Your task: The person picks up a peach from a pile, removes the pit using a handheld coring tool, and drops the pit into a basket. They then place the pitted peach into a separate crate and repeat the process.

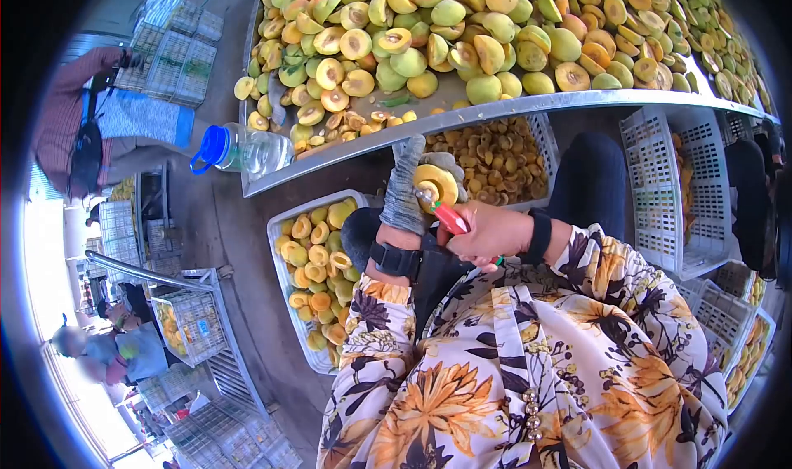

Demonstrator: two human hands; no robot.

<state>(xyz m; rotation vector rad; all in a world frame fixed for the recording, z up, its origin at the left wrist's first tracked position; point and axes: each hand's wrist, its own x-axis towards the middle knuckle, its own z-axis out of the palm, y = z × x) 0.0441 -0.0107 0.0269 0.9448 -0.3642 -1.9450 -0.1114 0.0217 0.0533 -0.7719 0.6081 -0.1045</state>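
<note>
Pinched between the thumb and fingers of the gloved left hand (404,190) is a stone-fruit half (437,182), its round yellow cut face showing. The bare right hand (493,231) has its fingers closed around a red-handled tool (450,219), whose metal tip touches the fruit's cut face close to the glove. A little green shows at the handle's other end, below the curled fingers.

Both hands are in front of the person's floral shirt (462,395), just off the near edge of a metal-rimmed table (355,149). That table carries a deep heap of halved fruit (408,61), green-yellow skins mixed with orange flesh. At its left corner there's a clear plastic bottle (268,151) with a blue cap (213,147).

Down beside the left forearm, a white crate (279,242) holds more halves. Another crate (546,151), partly under the table's edge just past the hands, is loaded with small brown pieces, too small for me to tell what they are. Over on the right sits a tall slatted crate (656,180) with some orange contents. Across the floor to the left, a person in a striped top (70,122) is near stacked crates (169,61).
</note>
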